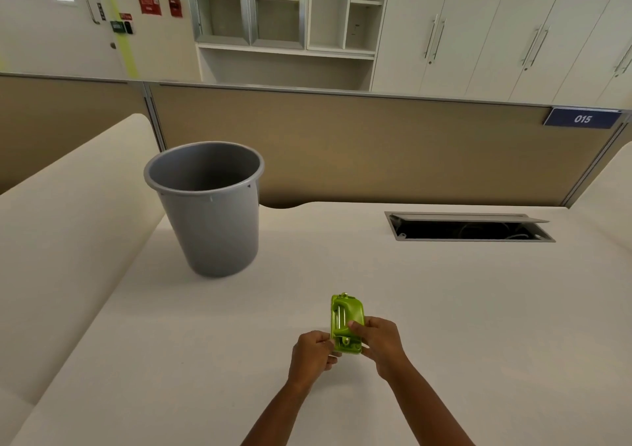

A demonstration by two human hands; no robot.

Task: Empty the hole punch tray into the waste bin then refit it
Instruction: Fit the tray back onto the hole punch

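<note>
Cream desk (pixel 444 308) fills the lower view, backed by a tan partition (pixel 376 144), with white cupboards beyond that. Taking the grey waste bin (pixel 208 213) as the landmark: it stands upright on the desk itself, mouth open, and nothing can be seen inside it from this angle.

Right of the bin and nearer the person, well apart from it, is the green hole punch (pixel 346 324). It sits low over the desk, and both hands are on its near end. The left hand (pixel 313 353) has its fingers curled together against the punch's lower left edge, apparently pinching at the base where the tray would sit; whether they have actually caught the tray lip cannot be told. The right hand (pixel 379 341) is clamped on the punch body, thumb across the top and fingers wrapped round the far side.

Further right of the bin, against the partition, a cable hatch (pixel 468 228) lies open in the desk.

The step in hand looks like freeing the tray, and the main risk lies in where that is happening. The punch is nowhere near the bin's mouth, so if the tray pops loose here, paper dots would likely scatter over the desk. A sudden release under a hard pull could also fling the tray. Some dots might reach the open hatch, where they would be awkward to recover.
</note>
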